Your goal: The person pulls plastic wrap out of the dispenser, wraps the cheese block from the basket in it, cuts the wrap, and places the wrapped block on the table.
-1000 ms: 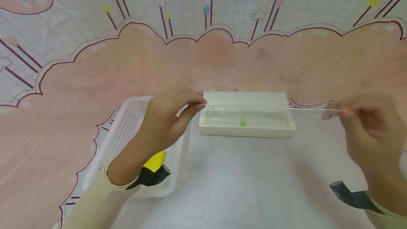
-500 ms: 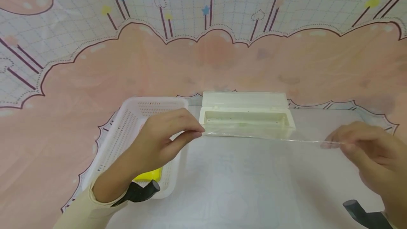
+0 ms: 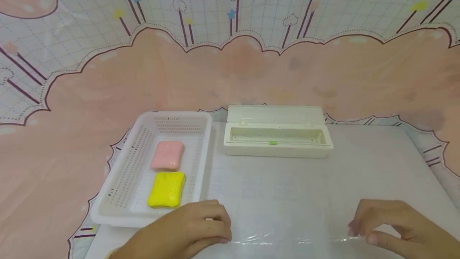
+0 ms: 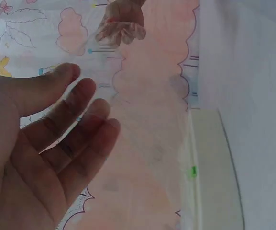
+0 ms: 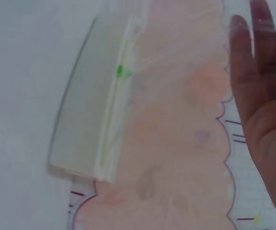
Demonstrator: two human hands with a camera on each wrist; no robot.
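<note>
A clear sheet of plastic wrap (image 3: 256,240) stretches between my two hands low in the head view. My left hand (image 3: 194,227) pinches its left end with thumb and fingertips, and my right hand (image 3: 399,225) pinches the right end. Through the film in the left wrist view, several left fingers (image 4: 82,117) show, and the right hand (image 4: 121,24) appears at the top. Beyond the hands stands an off-white cling film dispenser box (image 3: 278,151), lid (image 3: 276,114) raised, with a green slide cutter (image 3: 273,142) on its front edge.
To the left, a white perforated plastic basket (image 3: 206,159) holds a pink sponge-like block (image 3: 167,155) and a yellow one (image 3: 167,190). A white-covered table (image 3: 377,163) lies under everything, and a patterned cloth (image 3: 251,75) rises behind.
Both hands have come down and towards the body, drawing the plastic wrap away from the dispenser box. The basket's sponge-like blocks are now uncovered from behind the left arm.
</note>
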